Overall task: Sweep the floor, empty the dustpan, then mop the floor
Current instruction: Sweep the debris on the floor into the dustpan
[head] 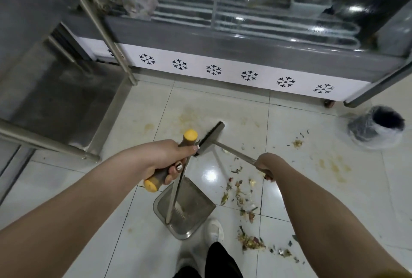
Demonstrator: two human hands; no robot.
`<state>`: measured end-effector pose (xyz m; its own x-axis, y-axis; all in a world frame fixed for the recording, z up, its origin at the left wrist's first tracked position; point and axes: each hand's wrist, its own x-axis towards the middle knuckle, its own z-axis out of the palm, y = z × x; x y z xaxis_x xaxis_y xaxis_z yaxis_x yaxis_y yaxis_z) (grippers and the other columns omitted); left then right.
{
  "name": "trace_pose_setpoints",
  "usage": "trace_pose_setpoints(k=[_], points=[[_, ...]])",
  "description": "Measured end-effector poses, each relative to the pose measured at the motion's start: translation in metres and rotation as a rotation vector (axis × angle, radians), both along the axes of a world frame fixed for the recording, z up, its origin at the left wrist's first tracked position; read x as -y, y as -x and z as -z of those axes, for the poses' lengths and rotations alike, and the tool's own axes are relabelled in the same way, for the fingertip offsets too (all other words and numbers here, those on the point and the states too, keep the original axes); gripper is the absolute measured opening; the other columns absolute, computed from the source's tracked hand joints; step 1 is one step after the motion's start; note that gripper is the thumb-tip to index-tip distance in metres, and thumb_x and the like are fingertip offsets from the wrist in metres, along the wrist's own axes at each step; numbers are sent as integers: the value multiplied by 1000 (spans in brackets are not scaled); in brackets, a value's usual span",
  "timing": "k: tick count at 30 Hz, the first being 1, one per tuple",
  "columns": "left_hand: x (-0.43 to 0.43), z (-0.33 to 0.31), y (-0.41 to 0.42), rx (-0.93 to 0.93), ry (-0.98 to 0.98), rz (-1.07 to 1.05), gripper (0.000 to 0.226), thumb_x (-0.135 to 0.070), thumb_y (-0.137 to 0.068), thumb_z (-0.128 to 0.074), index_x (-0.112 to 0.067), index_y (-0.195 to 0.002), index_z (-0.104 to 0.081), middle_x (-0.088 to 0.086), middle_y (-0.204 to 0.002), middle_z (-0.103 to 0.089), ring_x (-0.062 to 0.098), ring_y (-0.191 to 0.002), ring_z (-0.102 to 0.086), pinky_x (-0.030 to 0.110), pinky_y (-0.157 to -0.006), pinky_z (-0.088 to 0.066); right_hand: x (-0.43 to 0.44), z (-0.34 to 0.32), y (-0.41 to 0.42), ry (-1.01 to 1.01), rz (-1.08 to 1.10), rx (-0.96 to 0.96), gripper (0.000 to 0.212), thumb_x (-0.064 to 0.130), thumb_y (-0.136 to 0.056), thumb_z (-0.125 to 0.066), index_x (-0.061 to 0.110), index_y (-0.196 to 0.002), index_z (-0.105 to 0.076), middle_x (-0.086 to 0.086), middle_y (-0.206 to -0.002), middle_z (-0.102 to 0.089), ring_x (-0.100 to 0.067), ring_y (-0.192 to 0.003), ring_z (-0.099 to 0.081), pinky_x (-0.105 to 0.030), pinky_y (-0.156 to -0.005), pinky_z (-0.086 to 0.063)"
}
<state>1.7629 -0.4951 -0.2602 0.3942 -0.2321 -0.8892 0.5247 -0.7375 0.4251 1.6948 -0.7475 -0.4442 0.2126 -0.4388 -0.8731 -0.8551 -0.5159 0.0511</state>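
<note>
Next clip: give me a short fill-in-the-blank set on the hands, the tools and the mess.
1. The left hand grips the dustpan handle, capped in ____ at both ends.
2. The right hand holds the stick of the ____.
3. The food scraps lie on the floor to the ____ of the dustpan.
Missing words: yellow; broom; right.

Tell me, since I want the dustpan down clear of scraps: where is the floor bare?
Bare tiles lie left of the dustpan, toward the steel rack. Right of it, scraps litter them toward the bin.
</note>
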Motion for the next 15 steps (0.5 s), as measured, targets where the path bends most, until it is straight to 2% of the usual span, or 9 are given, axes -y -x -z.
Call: trace_pose_setpoints(k=[3,6,11,13,15], points=[[6,0,-2,3,1,46,39,-41,-93,-53,-12,-71,-41,-4,-37,-36,7,-29,-33,12,-36,-31,2,-3,26,3,86,-17,18,18,-95,-37,2,-93,-47,-7,-68,-47,-17,-55,-47,-26,-62,-43],[7,-1,1,11,-4,114,39,-42,-93,-53,-13,-71,-42,-4,-39,-36,6,-30,-32,12,-38,-31,-3,-9,68,-42,235,-42,21,19,-96,-37,7,-112,-40,-7,-69,-44,-16,-55,-42,-24,-49,-37],[2,-6,18,19,27,226,43,-42,-94,-53,-15,-64,-39,-4,-39,-37,6,-29,-32,11,-38,-30,-28,-34,150,-44,373,-106,24,19,-95,-34,1,-109,-38,-8,-66,-42,-17,-51,-39,-24,-47,-34],[-1,-8,24,26,35,272,43,-42,-93,-53,-14,-64,-39,-4,-38,-38,6,-29,-32,12,-37,-31,-41,-36,183,15,351,-67,24,20,-92,-36,2,-105,-45,-8,-65,-50,-18,-52,-47,-25,-54,-39],[-5,-10,30,27,45,310,43,-42,-93,-53,-14,-63,-39,-3,-40,-37,7,-30,-33,13,-36,-31,-57,-36,212,104,326,9,21,21,-90,-40,5,-91,-54,-5,-67,-59,-19,-52,-56,-26,-57,-45]])
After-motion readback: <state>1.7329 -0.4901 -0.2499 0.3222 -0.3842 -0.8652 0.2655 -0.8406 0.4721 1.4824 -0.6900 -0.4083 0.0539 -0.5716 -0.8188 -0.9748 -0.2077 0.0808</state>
